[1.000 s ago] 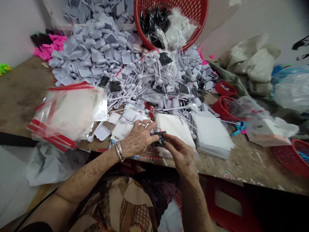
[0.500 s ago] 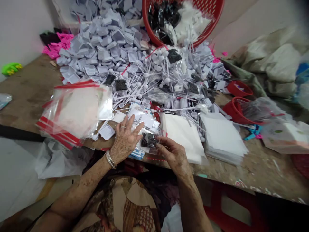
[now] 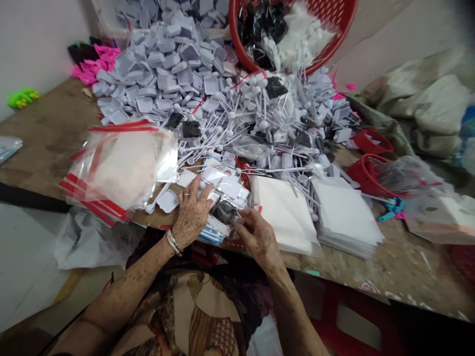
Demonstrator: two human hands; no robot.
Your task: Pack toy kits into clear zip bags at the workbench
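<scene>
My left hand [image 3: 191, 213], with a ring and bracelets, lies fingers out and flat on a small clear bag [image 3: 225, 190] of white parts at the table's near edge. My right hand [image 3: 255, 235] is just right of it, fingers curled and pinching the edge of that clear bag where a small black packet [image 3: 223, 211] shows inside. Under both hands lies a stack of printed cards with blue edges [image 3: 211, 234].
A heap of grey plastic trays [image 3: 163, 74] and white spoons [image 3: 245, 123] fills the table's middle. A tipped red basket [image 3: 293, 29] holds black and white packets. Red-striped zip bags [image 3: 118, 168] lie left, white sheet stacks [image 3: 345, 207] right, small red baskets [image 3: 367, 168] beyond.
The black packet, held between both hands a second ago, now sits inside the clear bag. My left hand has flattened onto the bag; my right hand shifted slightly left along its edge.
</scene>
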